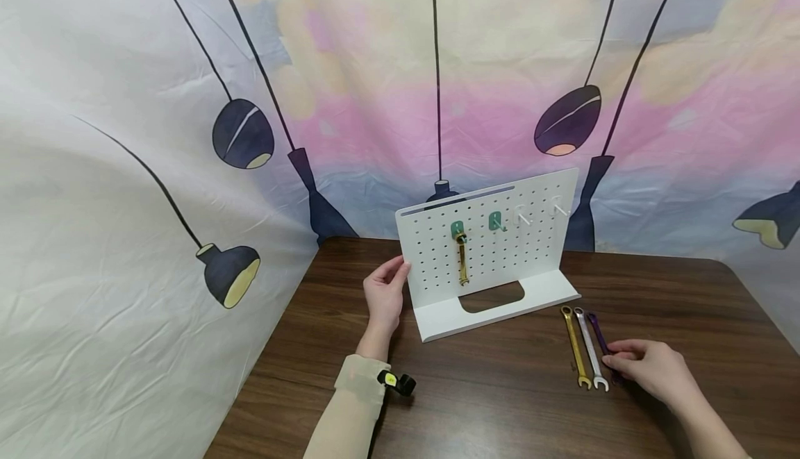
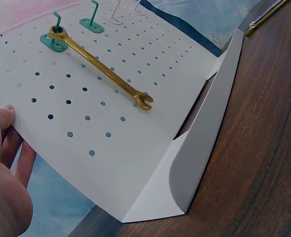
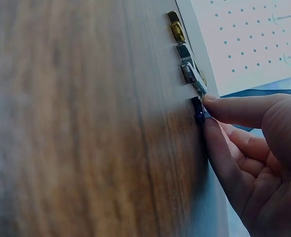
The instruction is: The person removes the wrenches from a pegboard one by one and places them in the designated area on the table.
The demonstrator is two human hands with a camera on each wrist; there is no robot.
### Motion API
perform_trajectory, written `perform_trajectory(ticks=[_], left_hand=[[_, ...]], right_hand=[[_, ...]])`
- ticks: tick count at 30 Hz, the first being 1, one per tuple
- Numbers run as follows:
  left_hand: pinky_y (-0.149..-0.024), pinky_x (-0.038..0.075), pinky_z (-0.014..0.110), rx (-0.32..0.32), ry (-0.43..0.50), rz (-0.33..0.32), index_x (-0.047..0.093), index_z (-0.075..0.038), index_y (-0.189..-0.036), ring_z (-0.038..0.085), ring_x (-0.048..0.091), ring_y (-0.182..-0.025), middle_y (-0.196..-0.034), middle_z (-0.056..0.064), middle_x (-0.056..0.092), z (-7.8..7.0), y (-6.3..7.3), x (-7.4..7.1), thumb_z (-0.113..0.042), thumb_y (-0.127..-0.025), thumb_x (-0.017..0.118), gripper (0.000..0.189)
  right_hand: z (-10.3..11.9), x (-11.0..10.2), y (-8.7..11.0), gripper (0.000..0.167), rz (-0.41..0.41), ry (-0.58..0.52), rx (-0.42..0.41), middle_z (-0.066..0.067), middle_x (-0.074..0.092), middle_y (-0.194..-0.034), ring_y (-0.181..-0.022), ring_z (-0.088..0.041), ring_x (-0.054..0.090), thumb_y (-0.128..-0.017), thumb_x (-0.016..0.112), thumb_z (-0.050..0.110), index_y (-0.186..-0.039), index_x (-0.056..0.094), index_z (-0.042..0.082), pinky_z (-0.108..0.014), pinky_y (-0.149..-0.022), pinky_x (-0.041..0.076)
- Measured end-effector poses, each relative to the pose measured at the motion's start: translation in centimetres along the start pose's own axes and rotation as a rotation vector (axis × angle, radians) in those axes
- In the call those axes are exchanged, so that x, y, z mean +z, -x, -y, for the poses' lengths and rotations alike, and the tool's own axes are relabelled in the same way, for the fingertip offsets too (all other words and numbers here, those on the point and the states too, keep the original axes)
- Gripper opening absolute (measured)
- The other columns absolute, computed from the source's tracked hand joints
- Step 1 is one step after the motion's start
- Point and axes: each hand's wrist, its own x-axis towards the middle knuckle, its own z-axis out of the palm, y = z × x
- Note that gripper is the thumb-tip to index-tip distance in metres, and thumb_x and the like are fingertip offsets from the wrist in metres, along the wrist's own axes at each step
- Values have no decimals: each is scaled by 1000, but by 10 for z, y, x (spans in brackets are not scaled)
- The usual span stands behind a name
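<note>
My left hand [image 1: 384, 294] pinches the left edge of a white pegboard stand [image 1: 431, 264] between thumb and fingers. A gold wrench [image 2: 103, 66] hangs by its ring end from a green hook [image 2: 56, 43] on the board. On the table right of the stand lie a second gold wrench [image 1: 575, 348] and a silver wrench [image 1: 591, 349], side by side. Beside them is a purple wrench [image 1: 598, 332], which my right hand [image 1: 653, 370] pinches between thumb and finger. The purple wrench's lower end is partly hidden by that hand.
Another green hook [image 1: 496, 221] and two clear hooks [image 1: 522, 216] on the board hold nothing. The stand is on a dark wooden table [image 1: 500, 403]. Behind it hangs a cloth [image 1: 375, 98] printed with lamps. A black device [image 1: 396, 381] is strapped to the left sleeve.
</note>
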Motion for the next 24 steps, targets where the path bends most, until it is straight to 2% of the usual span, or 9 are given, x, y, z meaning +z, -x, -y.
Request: perform_trajectory(ticks=[11, 19, 24], left_hand=[[-69, 57, 20, -3, 10, 2, 81, 4, -109, 9, 64, -77, -94, 8, 79, 0, 0, 0, -6, -92, 86, 20], [-70, 57, 21, -5, -2, 0, 82, 4, -109, 10, 65, -78, -95, 9, 79, 2, -1, 0, -7, -93, 86, 20], [-71, 58, 22, -7, 2, 1, 82, 3, -109, 10, 65, -78, -94, 10, 79, 1, -1, 0, -7, -93, 86, 20]], right_hand=[[0, -2, 0, 52, 38, -89, 21, -8, 80, -96, -79, -15, 74, -97, 80, 34, -123, 73, -10, -29, -66, 59], [0, -3, -2, 51, 75, -173, 46, -11, 80, -99, -82, -14, 74, -99, 80, 27, -126, 69, -15, -30, -68, 62], [-1, -5, -4, 52, 70, -225, 44, -16, 79, -104, -84, -12, 75, -100, 78, 25, -128, 66, -17, -30, -71, 64]])
